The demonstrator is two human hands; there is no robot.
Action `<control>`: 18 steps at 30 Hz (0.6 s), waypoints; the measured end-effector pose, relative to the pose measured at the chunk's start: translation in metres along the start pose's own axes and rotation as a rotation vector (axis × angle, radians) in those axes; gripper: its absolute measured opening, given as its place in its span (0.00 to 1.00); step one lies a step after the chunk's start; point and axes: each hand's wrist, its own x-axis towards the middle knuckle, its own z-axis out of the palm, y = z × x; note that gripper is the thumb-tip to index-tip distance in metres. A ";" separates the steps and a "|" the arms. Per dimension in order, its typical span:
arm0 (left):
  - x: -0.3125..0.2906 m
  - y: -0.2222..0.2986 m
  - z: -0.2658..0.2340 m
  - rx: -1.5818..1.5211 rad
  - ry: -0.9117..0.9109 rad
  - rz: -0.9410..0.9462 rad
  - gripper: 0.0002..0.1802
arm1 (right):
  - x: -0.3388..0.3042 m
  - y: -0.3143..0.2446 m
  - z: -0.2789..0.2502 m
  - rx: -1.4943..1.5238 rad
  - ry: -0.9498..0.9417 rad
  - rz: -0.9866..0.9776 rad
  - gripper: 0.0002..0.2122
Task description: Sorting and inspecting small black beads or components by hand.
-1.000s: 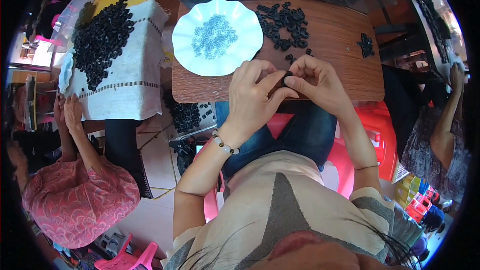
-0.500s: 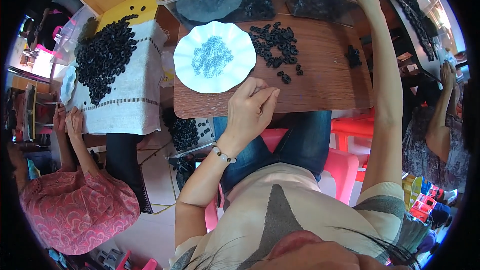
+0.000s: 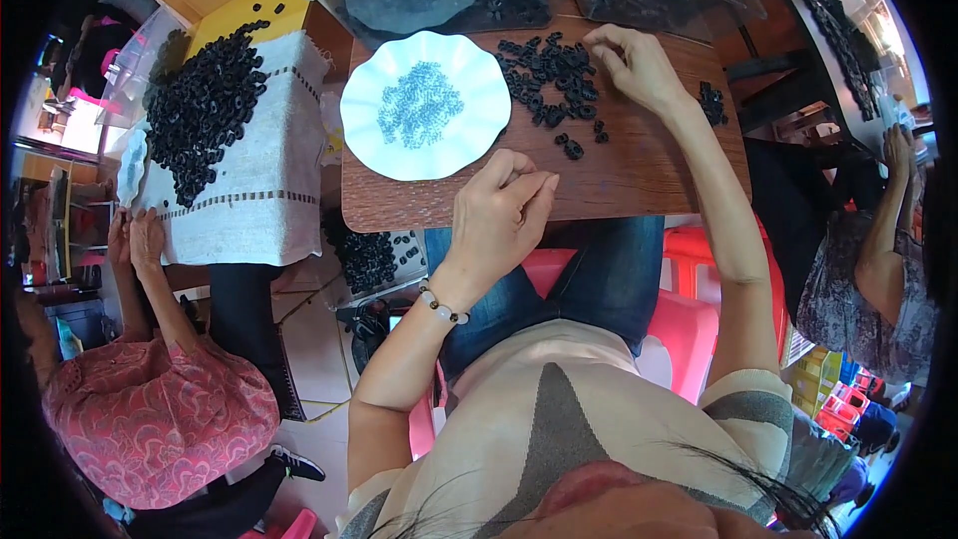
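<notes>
My left hand [image 3: 501,205] is closed in a pinch at the near edge of the brown wooden table [image 3: 654,180]; whatever lies between its fingertips is too small to make out. On the right, my right hand [image 3: 639,70] reaches over the table, fingers curved and thumb apart, its fingertips at the right edge of a loose pile of small black ring-like pieces [image 3: 544,65]. Several pieces lie nearer to me, below the pile. A white scalloped plate [image 3: 361,135] beside the pile holds a heap of tiny silvery clear bits [image 3: 424,105].
Two clear plastic bins [image 3: 449,5] [image 3: 654,5] of black pieces stand along the far side. A small black cluster [image 3: 712,103] sits at the table's right edge. At left, another person's hands [image 3: 140,235] work by a cloth-covered table [image 3: 284,140]. Another person [image 3: 868,269] sits at right.
My right hand has come down from the far right bin to the edge of the black pile. The left hand stays in its pinch at nearly the same place.
</notes>
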 end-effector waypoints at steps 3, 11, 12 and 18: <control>0.001 0.003 -0.001 0.004 -0.017 -0.001 0.05 | -0.004 0.009 0.006 -0.154 0.016 -0.181 0.11; 0.002 -0.004 0.000 0.022 -0.016 0.000 0.05 | -0.004 0.010 0.008 -0.112 -0.065 -0.085 0.11; 0.002 -0.005 -0.001 0.026 -0.006 0.004 0.05 | -0.004 0.010 0.008 -0.108 -0.072 -0.073 0.11; 0.002 -0.005 -0.001 0.035 0.000 -0.010 0.04 | -0.014 0.008 0.009 0.109 -0.055 0.020 0.10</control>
